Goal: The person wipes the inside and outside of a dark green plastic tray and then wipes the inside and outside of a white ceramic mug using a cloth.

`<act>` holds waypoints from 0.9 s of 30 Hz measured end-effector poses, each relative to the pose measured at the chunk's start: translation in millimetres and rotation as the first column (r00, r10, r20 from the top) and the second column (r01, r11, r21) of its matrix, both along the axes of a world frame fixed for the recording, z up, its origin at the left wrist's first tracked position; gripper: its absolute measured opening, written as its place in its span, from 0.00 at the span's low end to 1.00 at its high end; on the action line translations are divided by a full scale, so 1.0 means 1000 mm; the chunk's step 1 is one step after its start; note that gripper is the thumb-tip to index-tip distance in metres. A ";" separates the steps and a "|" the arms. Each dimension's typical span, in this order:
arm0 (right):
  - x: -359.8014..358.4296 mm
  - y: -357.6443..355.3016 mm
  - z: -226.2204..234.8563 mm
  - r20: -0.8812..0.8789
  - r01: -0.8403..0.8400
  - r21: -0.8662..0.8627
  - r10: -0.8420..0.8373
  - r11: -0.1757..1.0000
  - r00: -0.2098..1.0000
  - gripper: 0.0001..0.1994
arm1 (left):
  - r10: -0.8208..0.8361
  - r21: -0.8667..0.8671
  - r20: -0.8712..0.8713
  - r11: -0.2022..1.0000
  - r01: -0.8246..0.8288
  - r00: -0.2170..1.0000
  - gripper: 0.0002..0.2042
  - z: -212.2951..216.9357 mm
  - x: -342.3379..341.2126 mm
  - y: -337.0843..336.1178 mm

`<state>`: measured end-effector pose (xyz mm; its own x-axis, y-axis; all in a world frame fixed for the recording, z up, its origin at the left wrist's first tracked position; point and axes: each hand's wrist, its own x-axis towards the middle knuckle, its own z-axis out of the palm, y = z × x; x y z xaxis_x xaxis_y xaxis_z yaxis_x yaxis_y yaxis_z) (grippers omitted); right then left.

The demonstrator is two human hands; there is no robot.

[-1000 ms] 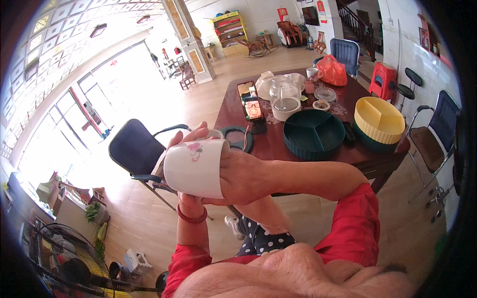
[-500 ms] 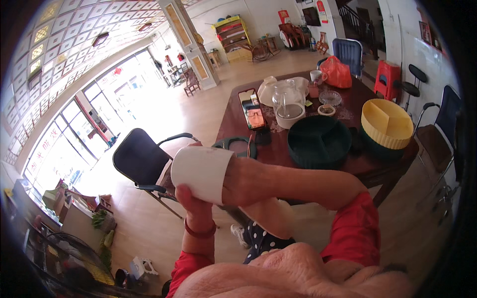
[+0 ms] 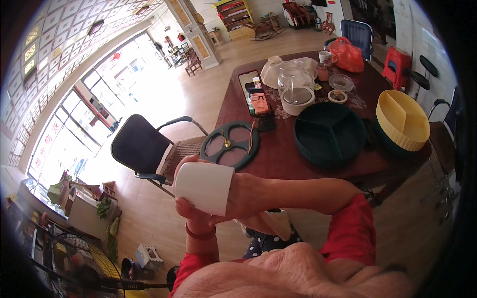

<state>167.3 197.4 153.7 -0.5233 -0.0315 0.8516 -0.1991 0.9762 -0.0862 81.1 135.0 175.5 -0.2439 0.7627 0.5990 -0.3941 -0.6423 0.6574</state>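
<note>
A plain white cylindrical cup lies sideways in front of me. My left hand is wrapped round its closed end, thumb below and fingers above. My right hand is at the cup's other end, its fingers hidden inside or behind the rim. A pale beige strip, perhaps cloth, hangs below my right hand. Just beyond the cup, a dark green ring-shaped lid with spokes and a gold knob sits at the table's edge.
On the dark red table are a divided green tray, a yellow divided tray on a green one, a propped phone and a glass jar. A black chair stands left; a fan is lower left.
The view has tipped downward, so the table sits higher and the green lid shows more fully. Both hands remain on the cup. The beige strip has shifted slightly.
</note>
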 end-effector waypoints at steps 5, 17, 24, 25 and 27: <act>0.002 0.008 -0.023 0.001 0.179 0.204 -0.182 0.962 0.983 0.21 | -0.070 -0.103 -0.029 0.992 0.067 0.997 0.39 -0.031 -0.035 0.013; -0.005 -0.070 -0.023 -0.120 0.031 -0.335 -0.076 0.942 0.990 0.22 | -0.092 -0.005 -0.059 0.996 0.092 0.994 0.37 -0.064 -0.046 -0.024; -0.012 -0.050 -0.056 0.249 0.107 -0.164 -0.064 0.981 0.966 0.26 | -0.028 -0.313 0.045 0.949 0.041 0.999 0.33 -0.079 -0.070 -0.041; -0.014 -0.048 -0.052 0.205 0.126 -0.137 -0.096 0.982 0.974 0.25 | -0.032 -0.314 0.108 0.947 0.065 0.994 0.32 -0.079 -0.068 -0.039; -0.018 -0.050 -0.044 0.112 0.180 -0.089 -0.169 0.980 0.979 0.25 | -0.050 -0.313 0.231 0.942 0.122 0.972 0.32 -0.082 -0.067 -0.037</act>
<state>149.8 147.5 109.9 -0.5985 0.1490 0.7871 -0.0114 0.9809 -0.1943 13.8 97.8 93.9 -0.2647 0.9294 0.2574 -0.5941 -0.3674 0.7156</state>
